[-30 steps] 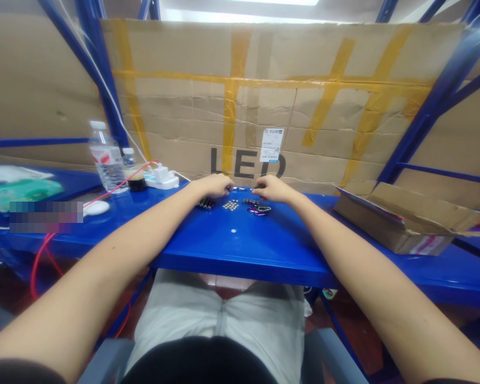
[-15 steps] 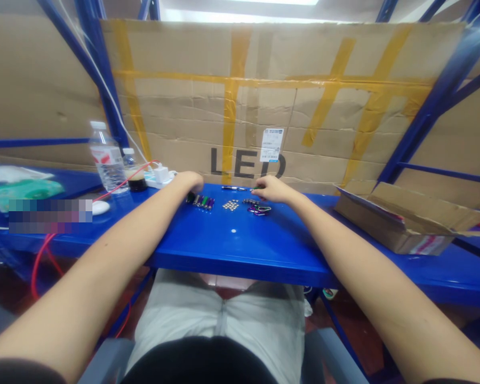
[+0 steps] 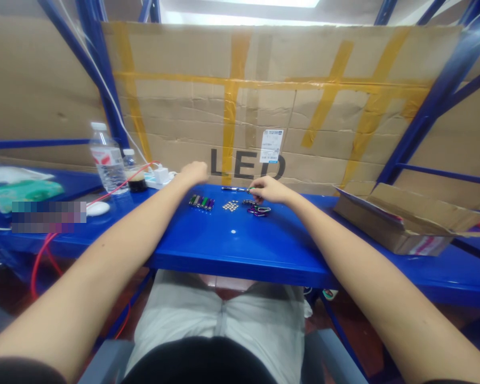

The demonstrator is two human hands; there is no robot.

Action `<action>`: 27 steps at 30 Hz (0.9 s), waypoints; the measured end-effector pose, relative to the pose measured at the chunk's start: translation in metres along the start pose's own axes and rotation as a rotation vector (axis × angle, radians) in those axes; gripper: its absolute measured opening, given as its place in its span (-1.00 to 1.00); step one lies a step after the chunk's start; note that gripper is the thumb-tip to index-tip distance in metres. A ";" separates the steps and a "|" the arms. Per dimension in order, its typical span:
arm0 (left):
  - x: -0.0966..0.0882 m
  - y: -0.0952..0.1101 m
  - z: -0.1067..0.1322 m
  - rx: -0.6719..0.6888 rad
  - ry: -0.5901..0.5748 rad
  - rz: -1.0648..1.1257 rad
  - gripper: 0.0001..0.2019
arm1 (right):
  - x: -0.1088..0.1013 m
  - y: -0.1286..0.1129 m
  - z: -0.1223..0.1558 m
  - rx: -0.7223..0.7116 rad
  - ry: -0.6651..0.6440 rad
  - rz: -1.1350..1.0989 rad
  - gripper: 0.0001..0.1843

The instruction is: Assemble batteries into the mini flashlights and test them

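My left hand [image 3: 196, 172] is at the table's back edge, beyond a row of small coloured metal cylinders [image 3: 202, 202]; its fingers are curled away and blurred, so anything in them is hidden. Further right my right hand [image 3: 269, 189] is closed in a pinch, on a small dark piece too tiny to name. Just left of those fingertips lies a pen-like silver-and-black tool [image 3: 232, 189]. Several small round silver pieces [image 3: 231, 205] lie in a cluster between the hands. Below my right hand are purple carabiners [image 3: 259, 211] and small dark metal parts [image 3: 248, 202].
Everything lies on a blue table [image 3: 232, 250]. An open cardboard box [image 3: 400, 234] is at the right. On the left are a water bottle [image 3: 107, 165], a small bottle of dark liquid [image 3: 135, 178], white chargers [image 3: 160, 175] and a red cable [image 3: 44, 250]. A large cardboard panel [image 3: 176, 117] stands behind.
My left hand has moved up and slightly right, away from the cylinder row, which now shows more fully. My right hand has stayed nearly in place, its fingers dipping slightly lower.
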State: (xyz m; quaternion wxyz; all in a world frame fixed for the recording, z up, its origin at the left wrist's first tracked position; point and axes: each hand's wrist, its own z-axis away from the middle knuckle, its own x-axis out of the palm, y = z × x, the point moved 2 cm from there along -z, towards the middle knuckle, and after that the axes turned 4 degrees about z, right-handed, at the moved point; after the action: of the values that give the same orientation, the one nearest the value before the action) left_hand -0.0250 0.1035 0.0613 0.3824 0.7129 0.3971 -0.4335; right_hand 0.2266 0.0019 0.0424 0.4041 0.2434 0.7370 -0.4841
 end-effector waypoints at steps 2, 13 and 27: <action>0.004 0.021 0.005 0.088 0.001 0.142 -0.83 | -0.001 0.000 -0.001 0.003 0.019 -0.077 -0.76; 0.037 0.090 0.028 0.498 -0.009 0.732 -0.88 | 0.002 0.008 -0.004 0.020 0.010 -0.307 -0.84; 0.036 0.083 0.024 0.480 0.024 0.740 -0.89 | 0.006 0.001 -0.007 -0.205 0.088 0.346 -0.66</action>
State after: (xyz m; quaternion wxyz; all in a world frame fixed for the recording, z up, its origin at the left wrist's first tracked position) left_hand 0.0528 0.0578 0.0371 0.3306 0.8808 0.0073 -0.3388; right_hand 0.2215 0.0082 0.0382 0.4714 0.3448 0.7465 -0.3188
